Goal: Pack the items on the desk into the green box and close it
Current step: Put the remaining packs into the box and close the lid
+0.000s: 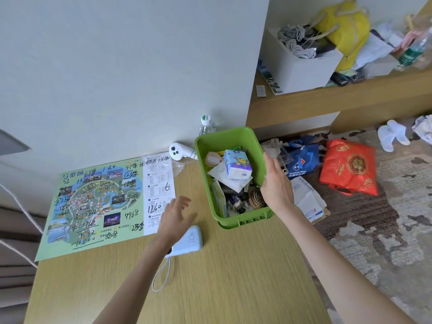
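Green box (233, 220) at frame centre, right hand (277, 183) open at its right rim, left hand (174, 218) open, empty, over pale blue power bank (189, 239)

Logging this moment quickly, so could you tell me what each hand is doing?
Left hand: open, empty, above the power bank.
Right hand: open, empty, at the green box rim.

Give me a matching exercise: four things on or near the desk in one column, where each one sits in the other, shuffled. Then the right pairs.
Things:
1. tissue pack
2. power bank
3. water bottle
4. hairbrush

Places:
A. against the wall behind the green box
B. on top of the pile in the box
C. on the desk under the left hand
D. low in the box, by the right hand

Pairs: 1-B, 2-C, 3-A, 4-D
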The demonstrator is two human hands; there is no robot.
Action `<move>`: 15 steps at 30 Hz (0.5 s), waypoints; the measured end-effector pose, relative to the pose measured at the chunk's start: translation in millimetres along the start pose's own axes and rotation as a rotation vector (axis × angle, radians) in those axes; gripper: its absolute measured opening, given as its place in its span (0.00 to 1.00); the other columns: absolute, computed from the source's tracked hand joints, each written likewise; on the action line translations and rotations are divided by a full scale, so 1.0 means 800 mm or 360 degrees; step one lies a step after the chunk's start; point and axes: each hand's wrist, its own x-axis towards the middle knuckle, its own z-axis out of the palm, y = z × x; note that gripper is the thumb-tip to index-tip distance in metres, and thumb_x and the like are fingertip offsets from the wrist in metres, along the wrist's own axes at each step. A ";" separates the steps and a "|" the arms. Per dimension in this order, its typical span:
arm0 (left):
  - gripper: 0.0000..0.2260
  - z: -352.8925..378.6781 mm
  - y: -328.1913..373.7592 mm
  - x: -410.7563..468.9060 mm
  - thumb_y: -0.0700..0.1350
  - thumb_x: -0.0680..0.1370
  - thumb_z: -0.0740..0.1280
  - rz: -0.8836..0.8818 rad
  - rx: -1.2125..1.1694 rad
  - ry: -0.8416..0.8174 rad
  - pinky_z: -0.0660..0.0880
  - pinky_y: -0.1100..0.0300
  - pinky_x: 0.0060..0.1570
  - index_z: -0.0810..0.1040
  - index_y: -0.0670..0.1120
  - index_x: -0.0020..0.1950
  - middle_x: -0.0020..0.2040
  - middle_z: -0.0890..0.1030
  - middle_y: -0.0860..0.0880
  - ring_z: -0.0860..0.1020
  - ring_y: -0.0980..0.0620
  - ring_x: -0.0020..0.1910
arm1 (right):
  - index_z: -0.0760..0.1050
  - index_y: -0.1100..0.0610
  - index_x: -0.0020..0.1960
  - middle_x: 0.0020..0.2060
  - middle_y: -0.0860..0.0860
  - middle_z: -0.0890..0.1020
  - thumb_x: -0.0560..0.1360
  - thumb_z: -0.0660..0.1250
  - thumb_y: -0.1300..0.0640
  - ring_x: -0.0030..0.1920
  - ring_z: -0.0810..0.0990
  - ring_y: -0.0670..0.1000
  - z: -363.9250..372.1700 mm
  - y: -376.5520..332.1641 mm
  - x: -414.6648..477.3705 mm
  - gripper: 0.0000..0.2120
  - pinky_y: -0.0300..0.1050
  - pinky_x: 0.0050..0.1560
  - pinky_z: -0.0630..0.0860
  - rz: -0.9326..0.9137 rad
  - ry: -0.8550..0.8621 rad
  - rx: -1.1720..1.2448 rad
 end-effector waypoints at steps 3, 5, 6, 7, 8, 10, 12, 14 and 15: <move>0.36 0.019 -0.034 -0.019 0.62 0.68 0.74 -0.0067 0.0402 -0.0516 0.63 0.48 0.67 0.64 0.54 0.71 0.64 0.67 0.52 0.65 0.50 0.64 | 0.59 0.58 0.76 0.67 0.57 0.74 0.76 0.64 0.69 0.56 0.79 0.60 -0.001 0.006 -0.005 0.31 0.54 0.52 0.78 0.0076 0.0021 0.0088; 0.43 0.032 -0.047 -0.027 0.65 0.63 0.75 -0.0029 0.0644 -0.0622 0.60 0.48 0.70 0.60 0.55 0.73 0.67 0.63 0.52 0.63 0.50 0.66 | 0.63 0.61 0.72 0.55 0.60 0.80 0.78 0.63 0.66 0.52 0.80 0.61 0.000 0.009 -0.008 0.24 0.52 0.47 0.76 0.0130 0.0031 0.0107; 0.44 0.037 -0.052 -0.029 0.65 0.63 0.75 0.0028 0.0767 -0.0602 0.59 0.49 0.70 0.60 0.55 0.74 0.68 0.63 0.53 0.62 0.49 0.67 | 0.65 0.62 0.70 0.50 0.60 0.81 0.78 0.63 0.65 0.50 0.81 0.61 -0.001 0.009 -0.010 0.21 0.52 0.45 0.76 0.0131 0.0027 0.0105; 0.44 0.041 -0.056 -0.031 0.64 0.64 0.74 0.0088 0.0866 -0.0546 0.60 0.50 0.69 0.60 0.54 0.74 0.69 0.63 0.53 0.63 0.50 0.67 | 0.66 0.63 0.69 0.48 0.60 0.81 0.78 0.63 0.65 0.48 0.81 0.60 -0.001 0.009 -0.013 0.20 0.52 0.44 0.76 0.0124 0.0023 0.0110; 0.42 0.044 -0.059 -0.031 0.63 0.65 0.74 0.0138 0.0932 -0.0481 0.62 0.51 0.68 0.60 0.54 0.74 0.69 0.64 0.53 0.64 0.50 0.66 | 0.67 0.63 0.68 0.47 0.60 0.81 0.78 0.63 0.65 0.47 0.81 0.60 -0.002 0.009 -0.016 0.19 0.52 0.43 0.77 0.0119 0.0024 0.0121; 0.38 0.044 -0.061 -0.032 0.62 0.68 0.72 0.0190 0.1004 -0.0391 0.65 0.52 0.64 0.62 0.54 0.74 0.68 0.66 0.53 0.66 0.50 0.64 | 0.67 0.63 0.68 0.47 0.59 0.81 0.78 0.63 0.66 0.45 0.82 0.60 -0.002 0.009 -0.022 0.18 0.49 0.40 0.75 0.0100 0.0036 0.0128; 0.37 0.042 -0.062 -0.035 0.61 0.68 0.72 0.0166 0.0989 -0.0339 0.68 0.51 0.62 0.63 0.55 0.74 0.67 0.68 0.53 0.68 0.50 0.63 | 0.67 0.63 0.68 0.47 0.59 0.81 0.78 0.63 0.66 0.45 0.82 0.61 -0.001 0.010 -0.030 0.18 0.45 0.39 0.71 0.0082 0.0047 0.0111; 0.36 0.036 -0.061 -0.039 0.61 0.68 0.73 0.0112 0.0880 -0.0225 0.70 0.51 0.59 0.65 0.54 0.73 0.65 0.70 0.52 0.69 0.50 0.61 | 0.68 0.63 0.68 0.47 0.59 0.82 0.78 0.63 0.65 0.46 0.82 0.60 0.000 0.010 -0.036 0.19 0.44 0.39 0.70 0.0071 0.0049 0.0106; 0.36 0.030 -0.058 -0.041 0.60 0.68 0.73 0.0092 0.0817 -0.0155 0.71 0.50 0.58 0.66 0.53 0.73 0.63 0.70 0.52 0.70 0.49 0.61 | 0.67 0.63 0.68 0.48 0.59 0.82 0.78 0.63 0.65 0.46 0.82 0.60 0.000 0.010 -0.038 0.19 0.45 0.39 0.71 0.0072 0.0049 0.0109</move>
